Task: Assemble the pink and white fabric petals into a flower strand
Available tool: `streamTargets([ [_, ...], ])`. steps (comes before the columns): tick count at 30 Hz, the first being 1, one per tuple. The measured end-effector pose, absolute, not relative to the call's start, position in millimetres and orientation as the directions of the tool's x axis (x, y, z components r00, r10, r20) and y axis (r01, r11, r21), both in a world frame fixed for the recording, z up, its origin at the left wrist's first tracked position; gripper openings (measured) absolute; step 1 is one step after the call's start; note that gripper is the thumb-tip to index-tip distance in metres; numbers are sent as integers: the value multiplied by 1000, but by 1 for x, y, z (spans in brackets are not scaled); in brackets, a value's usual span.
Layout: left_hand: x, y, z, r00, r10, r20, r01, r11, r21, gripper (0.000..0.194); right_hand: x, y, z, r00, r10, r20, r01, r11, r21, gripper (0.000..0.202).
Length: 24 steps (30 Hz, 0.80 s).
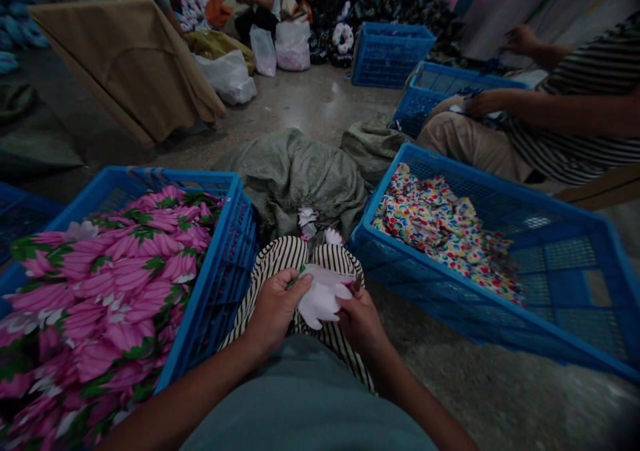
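A white, petal-edged fabric piece (pixel 323 296) is stretched between both hands above the striped trousers (pixel 283 254). My left hand (pixel 277 304) pinches its left side, thumb on top, beside a bit of green. At the right edge, the fingers of my right hand (pixel 361 314) are closed on the same piece, with a little pink showing there. Pink and green petal-shaped pieces (pixel 145 271) fill the blue crate on the left. Two more whitish pieces (pixel 307 218) lie just beyond the knees.
Blue crates flank me: one on the left (pixel 233 218), one on the right (pixel 450 264) holding colourful patterned pieces (pixel 440 218). A grey-green sack (pixel 300 171) lies ahead. A person in a striped top (pixel 590 98) sits at the right. A brown cloth-draped object (pixel 125 58) stands back left.
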<state>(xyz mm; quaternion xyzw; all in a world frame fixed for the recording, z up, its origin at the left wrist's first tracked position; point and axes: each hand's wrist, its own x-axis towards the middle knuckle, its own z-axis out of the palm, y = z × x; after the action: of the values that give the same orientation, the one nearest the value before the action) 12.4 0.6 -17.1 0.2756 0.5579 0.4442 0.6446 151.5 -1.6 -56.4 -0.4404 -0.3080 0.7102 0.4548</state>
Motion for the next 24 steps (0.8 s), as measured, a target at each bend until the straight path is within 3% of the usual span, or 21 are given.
streamTargets([
  [6,8,0,-18,-14,928,-373,-65,371,926,33,147,2,-47,-184,879,-441,-610,-454,-650,26],
  [9,5,-1,-13,-137,983,-125,173,148,974,51,148,1,-45,-126,886,-446,-571,-433,-698,24],
  [11,5,-3,-10,-29,993,-115,216,118,969,53,148,1,-47,-96,916,-388,-474,-385,-792,22],
  [14,12,-3,-11,200,932,-304,64,297,953,37,147,2,-50,-141,959,-247,-332,-281,-900,24],
  [20,22,3,-28,39,877,-478,-236,473,849,23,150,5,-55,-150,968,-200,-327,-240,-914,24],
  [24,19,1,-26,114,859,-498,-322,506,800,29,155,4,-54,-169,959,-229,-360,-276,-891,27],
])
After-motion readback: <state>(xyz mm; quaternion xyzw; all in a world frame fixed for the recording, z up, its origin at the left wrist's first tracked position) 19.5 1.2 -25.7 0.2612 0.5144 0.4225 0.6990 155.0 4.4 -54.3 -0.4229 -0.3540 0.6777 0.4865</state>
